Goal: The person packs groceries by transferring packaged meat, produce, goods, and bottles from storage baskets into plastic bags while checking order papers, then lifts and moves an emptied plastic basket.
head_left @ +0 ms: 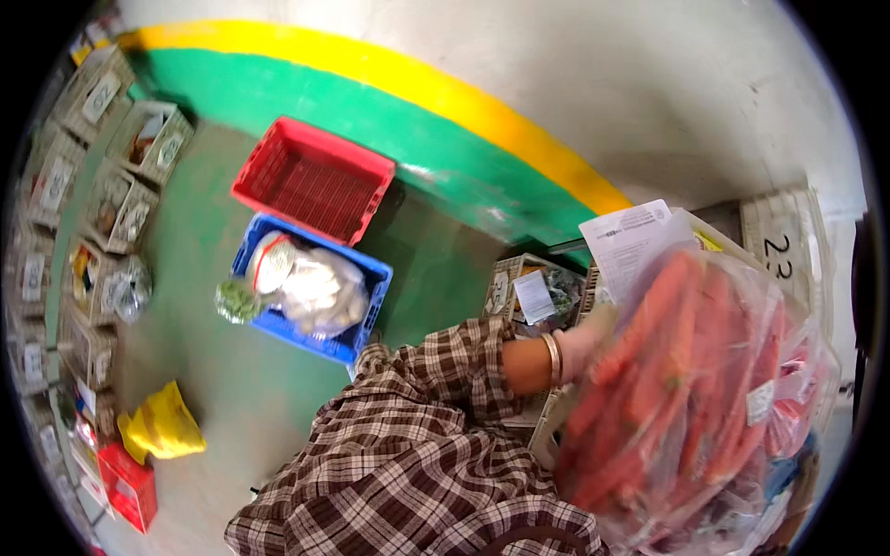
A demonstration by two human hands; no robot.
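Observation:
A large clear plastic bag of long red carrots (686, 371) fills the right side, tilted and partly blurred. My left hand (586, 345) is against the bag's left edge, with a metal bangle at the wrist and a plaid sleeve behind it. That hand looks pale, as if in a thin glove, and its fingers are smeared by motion and partly covered by the bag. Printed paper sheets (623, 232) lie just beyond the fingers, beside a crate with a number card (786, 243). My right hand does not show.
A blue crate (382, 301) holds bagged white produce, with a bag of greens (238, 301) at its edge. A red crate (366, 167) adjoins it. Rows of pale labelled baskets (171, 148) stand at left, near a yellow bag (165, 424). Another basket (498, 287) sits beyond my forearm.

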